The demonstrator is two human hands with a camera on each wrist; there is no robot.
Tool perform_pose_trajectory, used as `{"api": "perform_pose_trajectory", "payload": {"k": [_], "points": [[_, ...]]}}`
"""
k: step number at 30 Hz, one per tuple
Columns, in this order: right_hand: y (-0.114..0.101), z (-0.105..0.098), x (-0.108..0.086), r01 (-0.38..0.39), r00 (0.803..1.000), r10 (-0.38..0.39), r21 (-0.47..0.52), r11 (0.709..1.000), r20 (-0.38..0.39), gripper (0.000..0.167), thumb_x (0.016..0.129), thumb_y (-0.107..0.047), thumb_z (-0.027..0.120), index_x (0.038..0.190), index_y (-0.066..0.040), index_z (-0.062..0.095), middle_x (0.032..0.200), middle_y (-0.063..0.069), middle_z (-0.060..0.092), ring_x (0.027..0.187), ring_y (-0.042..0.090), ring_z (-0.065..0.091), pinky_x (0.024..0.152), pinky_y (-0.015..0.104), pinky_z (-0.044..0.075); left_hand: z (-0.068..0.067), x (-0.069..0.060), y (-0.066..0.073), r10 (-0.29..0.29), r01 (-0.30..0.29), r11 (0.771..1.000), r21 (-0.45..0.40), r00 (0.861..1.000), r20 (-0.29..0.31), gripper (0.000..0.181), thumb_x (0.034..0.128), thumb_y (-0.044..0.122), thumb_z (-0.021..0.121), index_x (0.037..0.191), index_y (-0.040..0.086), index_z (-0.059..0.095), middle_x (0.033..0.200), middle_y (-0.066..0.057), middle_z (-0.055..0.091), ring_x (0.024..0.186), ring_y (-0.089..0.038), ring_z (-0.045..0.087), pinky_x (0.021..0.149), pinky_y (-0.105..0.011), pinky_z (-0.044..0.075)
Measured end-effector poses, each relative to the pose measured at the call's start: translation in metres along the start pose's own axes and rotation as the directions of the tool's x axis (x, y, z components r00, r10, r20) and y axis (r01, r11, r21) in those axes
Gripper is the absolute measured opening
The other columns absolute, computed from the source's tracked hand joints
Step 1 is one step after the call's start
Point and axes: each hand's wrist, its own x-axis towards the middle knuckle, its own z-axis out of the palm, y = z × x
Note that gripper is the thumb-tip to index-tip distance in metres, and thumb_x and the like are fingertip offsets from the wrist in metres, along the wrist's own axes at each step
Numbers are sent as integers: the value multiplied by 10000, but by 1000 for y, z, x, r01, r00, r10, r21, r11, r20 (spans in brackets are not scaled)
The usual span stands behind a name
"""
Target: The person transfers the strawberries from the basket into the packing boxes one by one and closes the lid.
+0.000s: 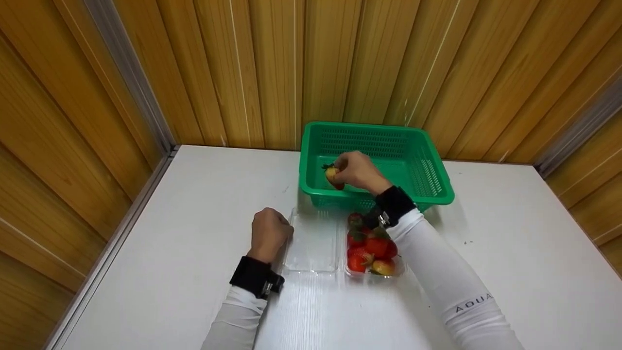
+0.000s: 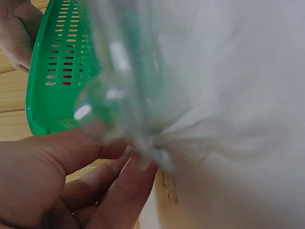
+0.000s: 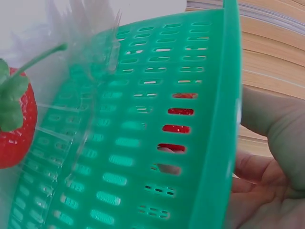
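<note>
In the head view my right hand point(image 1: 358, 171) pinches a strawberry point(image 1: 333, 176), pale yellow and red with a green cap, inside the left part of a green basket point(image 1: 377, 193). Through the basket's slots in the right wrist view, red fruit shows beside the right hand point(image 3: 281, 157). My left hand point(image 1: 270, 234) pinches the left edge of a clear plastic lid point(image 1: 313, 243); its thumb and fingers point(image 2: 128, 186) grip the plastic in the left wrist view. Joined at the lid's right, a clear tray point(image 1: 351, 273) holds several strawberries point(image 1: 367, 248), partly hidden by the right wrist.
The green basket stands at the back of the white table point(image 1: 184, 233), against a wood-patterned wall point(image 1: 272, 73). A metal rail point(image 1: 116, 209) runs along the table's left side. The clear container lies just in front of the basket.
</note>
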Motion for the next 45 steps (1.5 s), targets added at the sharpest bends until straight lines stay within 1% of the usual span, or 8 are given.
{"api": "perform_pose_trajectory", "payload": {"k": [4, 6, 12, 19, 24, 30, 36, 45], "points": [[1, -3, -6, 21, 999, -21, 8, 1000, -30, 385, 934, -85, 752, 1282, 66, 686, 1262, 221, 684, 1109, 330, 624, 935, 447, 538, 1, 0, 0, 14, -14, 1000, -13, 1000, 10, 263, 664, -140, 608, 494, 50, 670, 466, 63, 502, 458, -114, 405, 425, -265, 326], [1, -5, -9, 37, 998, -36, 22, 999, -45, 374, 933, -75, 747, 1273, 68, 687, 1247, 223, 692, 1119, 337, 626, 946, 456, 531, 1, 0, 1, 15, -15, 1000, -12, 1000, 13, 269, 671, -142, 609, 494, 51, 669, 463, 64, 494, 451, -115, 396, 419, -263, 318], [3, -11, -22, 85, 992, -78, 71, 994, -95, 361, 937, -83, 754, 1266, 52, 696, 1213, 211, 705, 1119, 332, 624, 922, 444, 520, 0, 1, 1, -20, 20, 1000, 1, 1000, 20, 205, 676, -121, 656, 568, 38, 726, 528, -5, 624, 487, -146, 503, 445, -264, 393], [6, -17, -40, 136, 984, -122, 107, 985, -133, 362, 958, -98, 745, 1281, 50, 680, 1220, 225, 694, 1103, 350, 645, 908, 458, 519, -2, 1, -1, -4, 4, 1000, 12, 1000, 7, 177, 669, -111, 665, 583, 23, 742, 580, -53, 672, 543, -175, 544, 483, -306, 442], [9, -19, -48, 145, 982, -127, 125, 982, -141, 396, 961, -91, 741, 1314, 66, 654, 1240, 246, 682, 1106, 365, 669, 909, 455, 538, -3, 2, -1, -12, 12, 1000, 22, 1000, 6, 150, 672, -96, 683, 614, 20, 759, 628, -77, 702, 594, -208, 604, 536, -351, 508], [9, -19, -58, 137, 980, -112, 152, 979, -162, 398, 955, -83, 764, 1308, 65, 654, 1235, 243, 693, 1109, 358, 696, 896, 417, 563, -3, 3, -1, -31, 31, 999, 14, 999, 13, 183, 679, -107, 667, 590, 31, 748, 589, -46, 677, 567, -186, 571, 507, -308, 458], [12, -17, -70, 138, 978, -109, 160, 977, -179, 394, 961, -101, 771, 1304, 56, 661, 1242, 237, 698, 1103, 356, 701, 906, 401, 576, -2, 3, -1, -8, 8, 1000, 10, 1000, 5, 213, 679, -130, 644, 559, 27, 724, 541, -26, 636, 515, -159, 503, 458, -281, 395], [11, -14, -88, 161, 974, -125, 195, 967, -187, 402, 943, -70, 785, 1312, 38, 666, 1270, 204, 693, 1138, 354, 696, 908, 424, 582, -2, 4, 1, -20, 20, 999, 31, 1000, 7, 179, 689, -108, 673, 592, 25, 745, 594, -53, 674, 563, -177, 537, 496, -308, 436]]}}
